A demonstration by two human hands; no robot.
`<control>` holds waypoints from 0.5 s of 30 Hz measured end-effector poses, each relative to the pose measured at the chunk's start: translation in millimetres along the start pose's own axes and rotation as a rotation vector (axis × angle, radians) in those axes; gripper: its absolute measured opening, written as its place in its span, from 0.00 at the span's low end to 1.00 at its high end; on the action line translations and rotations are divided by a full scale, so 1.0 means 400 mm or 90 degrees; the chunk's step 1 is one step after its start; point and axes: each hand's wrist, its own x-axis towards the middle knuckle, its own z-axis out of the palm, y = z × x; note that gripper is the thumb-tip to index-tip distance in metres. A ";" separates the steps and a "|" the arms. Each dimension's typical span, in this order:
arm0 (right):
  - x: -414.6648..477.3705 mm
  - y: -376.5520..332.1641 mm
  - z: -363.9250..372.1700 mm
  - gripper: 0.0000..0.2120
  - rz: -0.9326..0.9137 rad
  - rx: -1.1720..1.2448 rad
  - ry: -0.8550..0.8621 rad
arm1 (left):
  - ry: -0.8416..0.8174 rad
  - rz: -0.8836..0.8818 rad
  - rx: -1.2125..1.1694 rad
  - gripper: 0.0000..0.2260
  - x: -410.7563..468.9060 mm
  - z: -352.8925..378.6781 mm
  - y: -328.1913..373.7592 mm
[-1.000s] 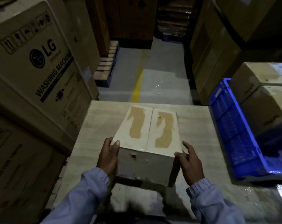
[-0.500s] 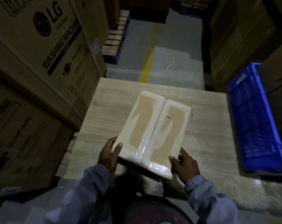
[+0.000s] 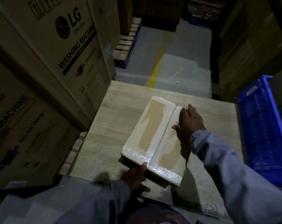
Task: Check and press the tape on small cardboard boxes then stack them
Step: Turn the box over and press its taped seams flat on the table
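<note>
Box (image 3: pixel 151 126) on the bench (image 3: pixel 121 102) looks light, stiff, slick with tape (image 3: pixel 161 136); left hand (image 3: pixel 133 175) grips its near edge, the likeliest hold, while right hand's (image 3: pixel 190 122) straight fingers (image 3: pixel 189 109) press on top.

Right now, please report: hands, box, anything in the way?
Left hand grips box near edge. Right hand flat on top, pressing tape. Blue crate at right, apart.

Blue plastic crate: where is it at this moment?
Head view: the blue plastic crate stands at the right edge, beside the wooden table, right of the taped cardboard box.
</note>
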 end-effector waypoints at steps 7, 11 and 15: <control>0.067 -0.010 -0.029 0.47 -0.062 0.002 -0.053 | -0.022 0.072 0.027 0.20 0.028 -0.001 0.014; 0.033 0.003 -0.018 0.45 -0.016 -0.012 -0.015 | 0.038 0.101 0.033 0.18 0.038 -0.025 0.024; -0.023 0.020 0.004 0.47 0.096 -0.054 -0.008 | 0.086 0.128 0.126 0.24 0.054 -0.071 0.057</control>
